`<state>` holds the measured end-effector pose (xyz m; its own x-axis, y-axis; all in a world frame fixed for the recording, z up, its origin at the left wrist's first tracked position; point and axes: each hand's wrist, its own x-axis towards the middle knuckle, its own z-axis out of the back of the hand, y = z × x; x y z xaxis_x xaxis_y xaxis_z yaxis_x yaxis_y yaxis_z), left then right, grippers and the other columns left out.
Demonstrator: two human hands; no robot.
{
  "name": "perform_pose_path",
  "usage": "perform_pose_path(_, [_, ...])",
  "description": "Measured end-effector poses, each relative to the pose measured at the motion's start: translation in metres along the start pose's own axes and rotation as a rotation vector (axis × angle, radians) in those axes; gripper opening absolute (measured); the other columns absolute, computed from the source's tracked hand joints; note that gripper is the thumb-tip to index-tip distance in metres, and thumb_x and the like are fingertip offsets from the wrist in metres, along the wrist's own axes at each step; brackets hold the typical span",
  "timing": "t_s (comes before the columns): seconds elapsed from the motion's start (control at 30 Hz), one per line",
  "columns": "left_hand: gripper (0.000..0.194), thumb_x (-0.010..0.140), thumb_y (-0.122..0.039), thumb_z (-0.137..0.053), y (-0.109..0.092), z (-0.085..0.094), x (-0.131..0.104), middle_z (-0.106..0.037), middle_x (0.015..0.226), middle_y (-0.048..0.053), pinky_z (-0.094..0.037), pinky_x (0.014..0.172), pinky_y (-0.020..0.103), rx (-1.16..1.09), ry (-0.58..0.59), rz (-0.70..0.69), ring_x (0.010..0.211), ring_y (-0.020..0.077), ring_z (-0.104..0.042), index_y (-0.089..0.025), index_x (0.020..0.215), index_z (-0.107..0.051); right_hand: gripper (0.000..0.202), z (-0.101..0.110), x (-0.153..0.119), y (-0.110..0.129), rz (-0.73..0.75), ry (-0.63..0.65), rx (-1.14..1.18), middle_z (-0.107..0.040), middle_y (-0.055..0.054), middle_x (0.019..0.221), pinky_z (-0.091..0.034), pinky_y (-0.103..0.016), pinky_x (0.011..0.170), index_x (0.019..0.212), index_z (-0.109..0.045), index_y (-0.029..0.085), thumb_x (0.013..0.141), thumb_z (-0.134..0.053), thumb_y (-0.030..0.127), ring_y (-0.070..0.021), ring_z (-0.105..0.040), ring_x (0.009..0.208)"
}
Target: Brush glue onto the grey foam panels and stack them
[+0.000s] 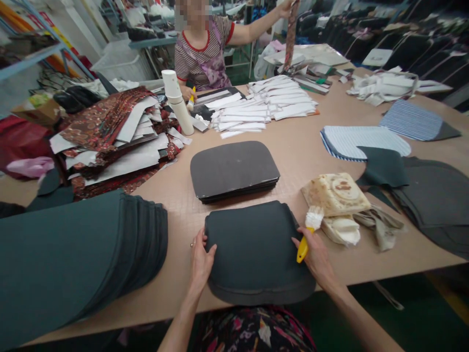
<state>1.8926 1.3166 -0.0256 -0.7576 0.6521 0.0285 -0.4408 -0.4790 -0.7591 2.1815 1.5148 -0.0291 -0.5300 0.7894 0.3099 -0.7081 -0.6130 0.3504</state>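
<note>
A dark green rounded panel (252,249) lies at the table's front edge, with a grey layer showing along its lower rim. My left hand (202,256) touches its left edge, thumb on top and fingers at the side. My right hand (315,252) is at the right edge and holds a yellow-handled brush (307,239), white bristles pointing away. Just behind the panel sits a stack of grey rounded boards (234,168). A tall stack of dark green pieces (73,254) stands on the left. Right of the brush is a glue-stained container (335,193).
Patterned and white pieces (120,132) are heaped at the back left, beside a white bottle (178,102). White strips (264,105) lie farther back. Striped pieces (362,142) and dark pieces (436,195) are on the right. A person (205,54) across the table holds up a strip.
</note>
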Motion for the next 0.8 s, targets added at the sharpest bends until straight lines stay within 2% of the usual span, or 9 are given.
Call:
perform_pose_path(0.1, [0.050, 0.082, -0.028, -0.049, -0.008, 0.010, -0.002, -0.051, 0.116, 0.017, -0.044, 0.091, 0.052, 0.066, -0.003, -0.094, 0.108, 0.0287, -0.051, -0.012, 0.128, -0.039, 0.038, 0.009, -0.001, 0.007, 0.062, -0.054, -0.086, -0.063, -0.016, 0.099, -0.045, -0.041, 0.075, 0.110, -0.057, 0.015, 0.089, -0.047, 0.044, -0.0296, -0.056, 0.092])
perform_pose_path(0.2, [0.044, 0.088, -0.030, -0.043, -0.031, 0.008, 0.014, -0.048, 0.128, 0.017, -0.035, 0.103, 0.048, 0.108, 0.083, -0.252, 0.121, 0.0275, -0.043, -0.012, 0.128, -0.041, 0.031, 0.027, -0.022, 0.014, 0.211, -0.050, -0.085, -0.062, -0.017, 0.114, -0.042, -0.046, 0.085, 0.108, -0.058, 0.018, 0.084, -0.057, 0.039, -0.0322, -0.053, 0.106])
perform_pose_path(0.27, [0.040, 0.090, -0.031, -0.042, -0.052, -0.003, 0.033, -0.052, 0.128, 0.014, -0.033, 0.105, 0.042, 0.126, 0.196, -0.371, 0.123, 0.0243, -0.044, -0.014, 0.126, -0.044, 0.033, 0.037, -0.047, 0.021, 0.353, 0.052, -0.042, -0.057, -0.016, 0.125, -0.040, -0.047, 0.090, 0.110, -0.057, 0.020, 0.082, -0.061, 0.036, -0.0319, -0.050, 0.115])
perform_pose_path(0.33, [0.042, 0.090, -0.033, -0.044, -0.073, -0.020, 0.054, -0.052, 0.131, 0.012, -0.029, 0.108, 0.042, 0.153, 0.296, -0.466, 0.125, 0.0245, -0.042, -0.016, 0.128, -0.043, 0.042, 0.038, -0.073, 0.027, 0.456, 0.190, -0.040, -0.052, -0.016, 0.132, -0.037, -0.050, 0.095, 0.116, -0.056, 0.021, 0.078, -0.065, 0.034, -0.0324, -0.046, 0.121])
perform_pose_path(0.4, [0.046, 0.090, -0.036, -0.044, -0.091, -0.037, 0.070, -0.051, 0.132, 0.014, -0.026, 0.107, 0.046, 0.192, 0.360, -0.515, 0.127, 0.0282, -0.040, -0.014, 0.130, -0.043, 0.050, 0.031, -0.093, 0.031, 0.478, 0.280, -0.066, -0.051, -0.015, 0.133, -0.035, -0.051, 0.098, 0.121, -0.054, 0.022, 0.074, -0.067, 0.032, -0.0327, -0.046, 0.122])
perform_pose_path(0.47, [0.047, 0.090, -0.039, -0.043, -0.104, -0.049, 0.080, -0.055, 0.127, 0.016, -0.028, 0.105, 0.048, 0.232, 0.411, -0.543, 0.123, 0.0306, -0.044, -0.013, 0.129, -0.044, 0.051, 0.019, -0.102, 0.031, 0.451, 0.283, -0.082, -0.052, -0.015, 0.132, -0.036, -0.052, 0.097, 0.122, -0.055, 0.023, 0.072, -0.066, 0.029, -0.0326, -0.048, 0.120])
perform_pose_path(0.6, [0.045, 0.091, -0.041, -0.040, -0.111, -0.055, 0.084, -0.060, 0.118, 0.016, -0.030, 0.101, 0.048, 0.293, 0.482, -0.580, 0.113, 0.0299, -0.051, -0.015, 0.127, -0.047, 0.048, 0.007, -0.097, 0.030, 0.425, 0.246, -0.052, -0.050, -0.016, 0.134, -0.039, -0.053, 0.095, 0.121, -0.056, 0.021, 0.075, -0.063, 0.031, -0.0335, -0.045, 0.123])
perform_pose_path(0.8, [0.047, 0.091, -0.041, -0.040, -0.102, -0.055, 0.087, -0.058, 0.121, 0.015, -0.035, 0.097, 0.044, 0.306, 0.505, -0.596, 0.112, 0.0291, -0.051, -0.016, 0.129, -0.044, 0.050, 0.015, -0.069, 0.040, 0.339, 0.241, 0.032, -0.044, -0.018, 0.139, -0.038, -0.053, 0.096, 0.127, -0.049, 0.019, 0.079, -0.060, 0.027, -0.0327, -0.040, 0.127])
